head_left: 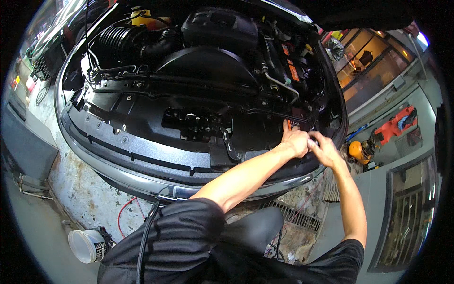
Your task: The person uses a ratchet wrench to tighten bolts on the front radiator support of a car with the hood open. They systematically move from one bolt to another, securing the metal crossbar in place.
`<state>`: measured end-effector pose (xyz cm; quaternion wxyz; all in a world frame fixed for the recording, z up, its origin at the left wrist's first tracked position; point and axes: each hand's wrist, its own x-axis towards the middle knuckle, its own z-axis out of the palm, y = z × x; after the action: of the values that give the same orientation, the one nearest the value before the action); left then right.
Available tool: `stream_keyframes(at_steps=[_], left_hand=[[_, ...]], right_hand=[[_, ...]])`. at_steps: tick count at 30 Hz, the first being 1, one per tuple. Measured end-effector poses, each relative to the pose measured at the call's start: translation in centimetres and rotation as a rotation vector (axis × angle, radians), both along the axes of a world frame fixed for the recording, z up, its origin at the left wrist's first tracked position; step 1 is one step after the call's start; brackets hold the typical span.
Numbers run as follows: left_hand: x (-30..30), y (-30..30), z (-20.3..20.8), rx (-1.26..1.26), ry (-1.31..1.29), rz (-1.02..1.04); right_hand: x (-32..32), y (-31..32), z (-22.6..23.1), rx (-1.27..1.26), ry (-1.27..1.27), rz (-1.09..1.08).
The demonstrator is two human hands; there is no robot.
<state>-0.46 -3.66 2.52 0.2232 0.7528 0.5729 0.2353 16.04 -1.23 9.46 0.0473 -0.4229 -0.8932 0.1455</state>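
Observation:
Both hands meet at the front right corner of an open engine bay, over the black plastic front cover (146,110). My left hand (296,142) is closed, knuckles up, beside a small black box with an orange label (300,124); one finger stretches along the box's left edge. Close against it, my right hand (324,149) is bent with thumb and fingers drawn together. Whatever lies in either hand is hidden by the fingers. To the left of my forearm, a black latch lever (231,145) stands by an opening in the cover.
Behind are the black engine cover (218,26), a ribbed intake hose (113,40) and a yellow-capped reservoir (141,18). The chrome front edge (137,176) curves before me. A white bucket (85,246) stands lower left. At right are an orange-yellow round tool (359,151) and a red tray (396,125).

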Motion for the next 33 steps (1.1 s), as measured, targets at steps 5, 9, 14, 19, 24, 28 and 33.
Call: stream_keyframes(at_steps=[5, 9, 14, 19, 24, 28, 33], left_hand=[[-4.1, -9.7, 4.1, 0.307, -0.439, -0.008], [-4.4, -16.7, 2.2, 0.373, -0.687, -0.386], [-3.4, -21.1, -0.8, 0.152, -0.811, -0.498], [-4.9, -22.6, -2.6, 0.096, -0.878, -0.523], [-6.3, -23.1, -3.6, 0.066, -0.897, -0.464], [-6.9, -23.2, -4.7, 0.000, -0.893, -0.442], [-6.4, -23.6, -5.0, -0.003, -0.975, -0.478]], right_hand=[[1.8, 0.1, 0.0, 0.211, -0.191, 0.254], [-0.9, 0.8, 2.2, 0.233, -0.440, 0.407], [-2.2, -0.3, 1.6, -0.023, -0.303, -0.199], [-1.9, 1.4, -0.7, -0.002, -0.338, -0.369], [-0.8, 3.8, 1.7, 0.189, -0.590, 0.440], [-1.5, 4.4, 1.9, 0.225, -0.568, 0.625], [0.6, 2.1, -1.2, 0.231, -0.293, 0.119]])
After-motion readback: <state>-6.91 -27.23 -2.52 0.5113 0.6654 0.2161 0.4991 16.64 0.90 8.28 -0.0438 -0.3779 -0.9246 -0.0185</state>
